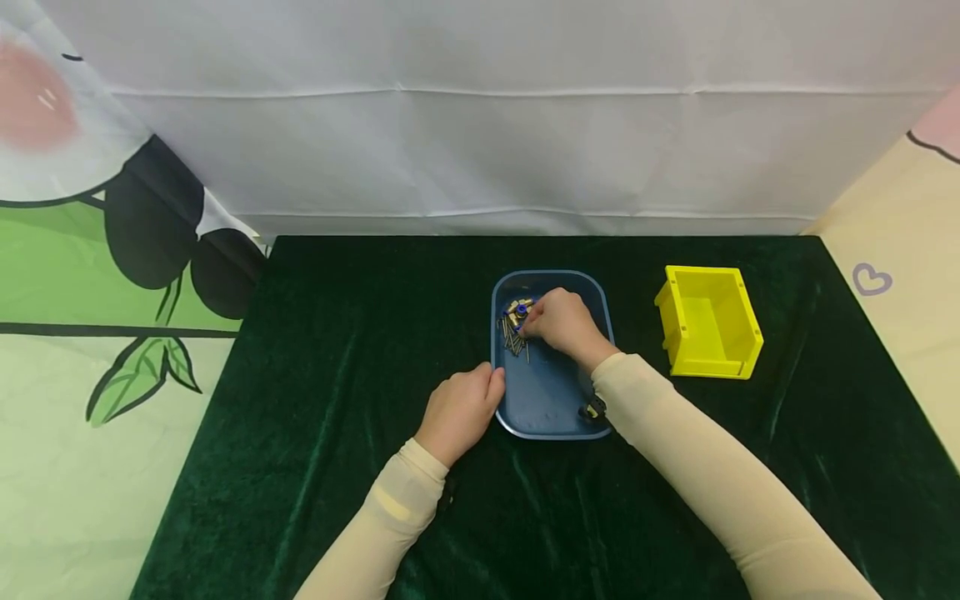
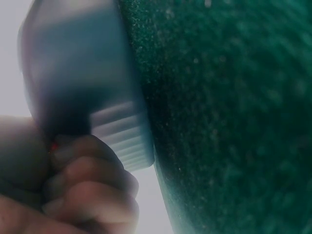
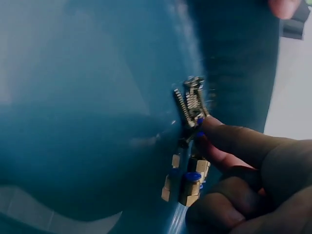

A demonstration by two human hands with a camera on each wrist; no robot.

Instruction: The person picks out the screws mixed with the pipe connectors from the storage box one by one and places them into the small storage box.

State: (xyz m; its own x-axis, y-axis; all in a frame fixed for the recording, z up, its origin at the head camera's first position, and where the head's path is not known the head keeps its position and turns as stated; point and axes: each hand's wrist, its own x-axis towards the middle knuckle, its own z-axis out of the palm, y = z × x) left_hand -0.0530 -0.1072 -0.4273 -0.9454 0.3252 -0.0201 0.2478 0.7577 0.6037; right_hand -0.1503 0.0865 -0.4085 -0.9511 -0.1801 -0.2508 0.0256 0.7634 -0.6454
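Note:
A blue plastic tray (image 1: 547,400) lies on the table, with small metal screws (image 1: 513,342) and brass fittings with blue collars (image 1: 515,310) heaped at its left side. My left hand (image 1: 459,410) grips the tray's left rim; the left wrist view shows its fingers curled against the tray's wall (image 2: 78,58). Inside the tray, my right hand (image 1: 562,323) reaches into the heap. Its thumb and finger pinch a small piece with a blue end (image 3: 200,122), apparently a fitting mostly hidden by the fingertips. Screws (image 3: 191,100) lie just beyond, more brass fittings (image 3: 192,187) beside the fingers.
To the right of the tray stands a yellow plastic bin (image 1: 705,329), its inside visible. Dark green velvet cloth (image 1: 360,350) covers the table. A white curtain (image 1: 480,150) hangs behind the table's back edge, with printed cloth on both sides.

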